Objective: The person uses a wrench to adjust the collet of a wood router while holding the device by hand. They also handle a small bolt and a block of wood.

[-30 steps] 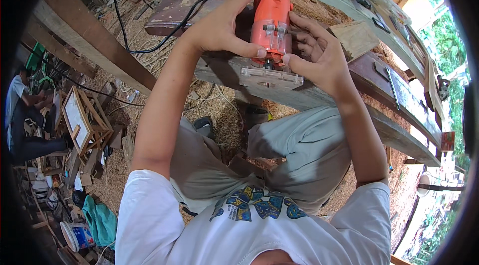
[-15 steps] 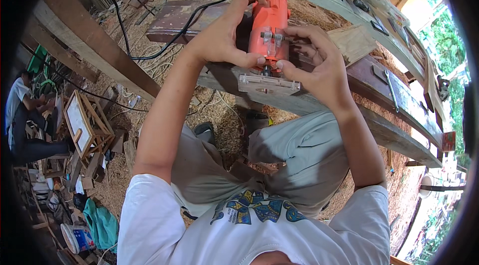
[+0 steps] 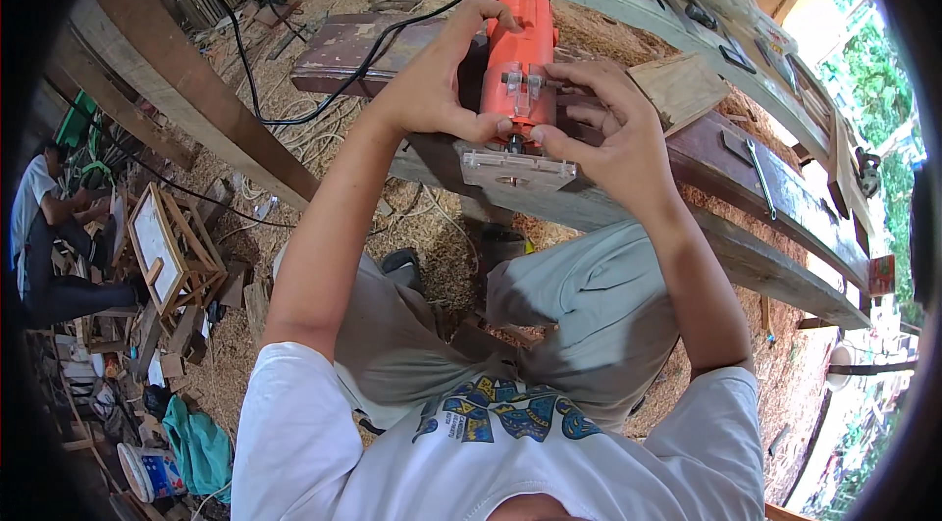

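Note:
An orange-red trim router (image 3: 523,40) lies on its side on the dark plank bench (image 3: 339,40), its clear plastic base (image 3: 488,168) pointing toward me. A short bit pokes through that base. My left hand (image 3: 437,84) is wrapped round the router's left side, thumb near the collet end and fingers over the body. On the other side, my right hand (image 3: 613,124) has its thumb by the collet and its index finger at the clamp screw on the base bracket. The right hand's lower fingers are curled. A black cord (image 3: 383,45) leaves the router's far end.
A wrench (image 3: 761,178) rests on the bench at the right, beyond a loose wood piece (image 3: 679,89). Hand tools and a phone (image 3: 738,59) lie on the far beam. A slanted timber (image 3: 196,94) stands at left; another person (image 3: 61,227) sits beyond it by a wooden frame.
The router and both hands have shifted slightly left in the picture. My right fingers have moved a little at the clamp screw; the left hand keeps its hold.

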Available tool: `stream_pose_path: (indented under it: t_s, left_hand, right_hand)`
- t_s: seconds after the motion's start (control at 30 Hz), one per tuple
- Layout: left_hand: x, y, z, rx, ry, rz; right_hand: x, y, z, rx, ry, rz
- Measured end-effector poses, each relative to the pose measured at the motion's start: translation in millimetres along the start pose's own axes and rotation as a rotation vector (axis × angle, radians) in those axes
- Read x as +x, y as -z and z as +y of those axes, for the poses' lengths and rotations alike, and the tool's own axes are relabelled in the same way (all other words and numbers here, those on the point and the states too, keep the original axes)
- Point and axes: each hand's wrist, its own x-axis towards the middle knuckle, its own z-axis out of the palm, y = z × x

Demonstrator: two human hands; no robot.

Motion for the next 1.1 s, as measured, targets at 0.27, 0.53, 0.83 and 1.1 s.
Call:
stream_pose_path:
  t_s: [0.27, 0.53, 0.83, 1.1]
  left_hand:
    - [-1.6, 0.7, 3.1, 0.023, 0.031, -0.012]
    - [-3.7, -0.5, 0.8, 0.001, 0.007, 0.028]
    - [-3.8, 1.2, -1.0, 0.029, 0.008, 0.001]
    - [-3.2, -8.4, 9.3, -0.007, 0.093, 0.067]
  right_hand:
    - [-2.0, 10.7, 6.4, 0.23, -0.115, -0.037]
    - [-2.7, 5.3, -4.2, 0.022, -0.035, -0.049]
    - [5.1, 2.7, 6.2, 0.037, -0.004, -0.069]
    - [-4.1, 4.4, -6.6, 0.403, -0.359, -0.04]
